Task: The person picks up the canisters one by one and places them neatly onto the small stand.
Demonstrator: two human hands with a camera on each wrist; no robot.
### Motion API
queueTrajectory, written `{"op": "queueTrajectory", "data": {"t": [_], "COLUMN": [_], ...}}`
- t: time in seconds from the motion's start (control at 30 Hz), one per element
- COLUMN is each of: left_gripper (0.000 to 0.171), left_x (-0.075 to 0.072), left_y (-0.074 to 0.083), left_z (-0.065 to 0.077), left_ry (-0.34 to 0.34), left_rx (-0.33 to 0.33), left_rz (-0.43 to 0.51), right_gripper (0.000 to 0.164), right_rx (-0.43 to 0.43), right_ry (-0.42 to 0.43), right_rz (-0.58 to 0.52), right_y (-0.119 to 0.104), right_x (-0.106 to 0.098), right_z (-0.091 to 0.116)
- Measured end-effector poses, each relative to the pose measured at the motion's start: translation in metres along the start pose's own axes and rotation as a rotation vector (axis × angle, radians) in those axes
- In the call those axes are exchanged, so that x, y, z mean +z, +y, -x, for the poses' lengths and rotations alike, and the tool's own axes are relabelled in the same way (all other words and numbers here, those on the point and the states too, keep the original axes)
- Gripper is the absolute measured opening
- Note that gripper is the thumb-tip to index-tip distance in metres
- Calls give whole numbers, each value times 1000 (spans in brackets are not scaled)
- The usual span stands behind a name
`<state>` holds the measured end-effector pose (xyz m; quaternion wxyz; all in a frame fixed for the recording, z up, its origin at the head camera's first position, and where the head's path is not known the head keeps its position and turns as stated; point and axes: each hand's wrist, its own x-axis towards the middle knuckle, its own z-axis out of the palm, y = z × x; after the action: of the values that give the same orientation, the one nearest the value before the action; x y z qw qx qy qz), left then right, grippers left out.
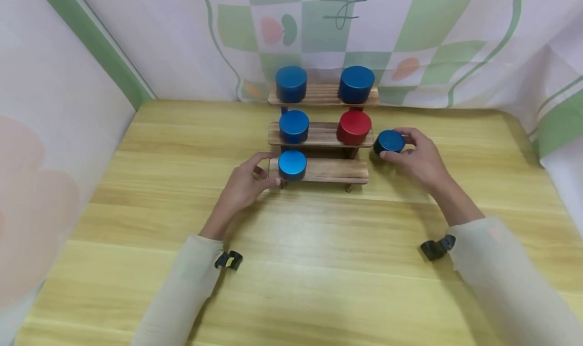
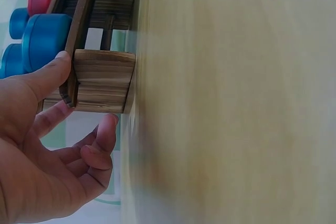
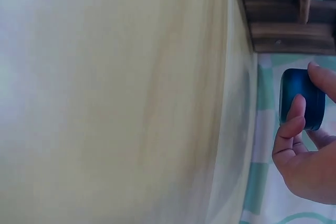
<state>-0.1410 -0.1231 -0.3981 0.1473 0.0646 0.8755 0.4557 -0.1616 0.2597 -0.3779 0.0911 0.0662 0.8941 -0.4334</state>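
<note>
A three-step wooden display stand (image 1: 337,170) carries round lidded tins. Its top step bears two blue tins, and the middle step has a blue tin on the left and a red tin (image 1: 354,127) on the right. Another blue tin (image 1: 292,165) sits at the left of the lowest step. My left hand (image 1: 243,184) holds the left end of that step, thumb at its front edge (image 2: 70,77) beside the tin. To the right of the stand, my right hand (image 1: 421,159) grips one more blue tin (image 3: 302,98) between thumb and fingers, raised off the table.
The stand is at the back of a wood-grain table (image 1: 300,270). Behind it hangs a checkered cloth (image 1: 328,32) in green and white, with pale cloth along both sides. A dark wrist device (image 1: 230,260) is strapped at each sleeve cuff.
</note>
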Motion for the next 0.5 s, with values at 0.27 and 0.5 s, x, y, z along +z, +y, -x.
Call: {"op": "queueTrajectory", "data": {"t": [0.27,0.5], "left_gripper": [56,56], "left_x": [0,3], "left_y": [0,1], "left_z": [0,0], "left_ry": [-1,12], "left_rx": [-5,5], "left_rz": [8,9], "right_gripper": [79,83], "right_rx": [-50,-52], "right_ry": [27,37], "right_rz": [-7,5], "right_y": [-9,-18], "right_x": [4,1], "right_z": [31,53]}}
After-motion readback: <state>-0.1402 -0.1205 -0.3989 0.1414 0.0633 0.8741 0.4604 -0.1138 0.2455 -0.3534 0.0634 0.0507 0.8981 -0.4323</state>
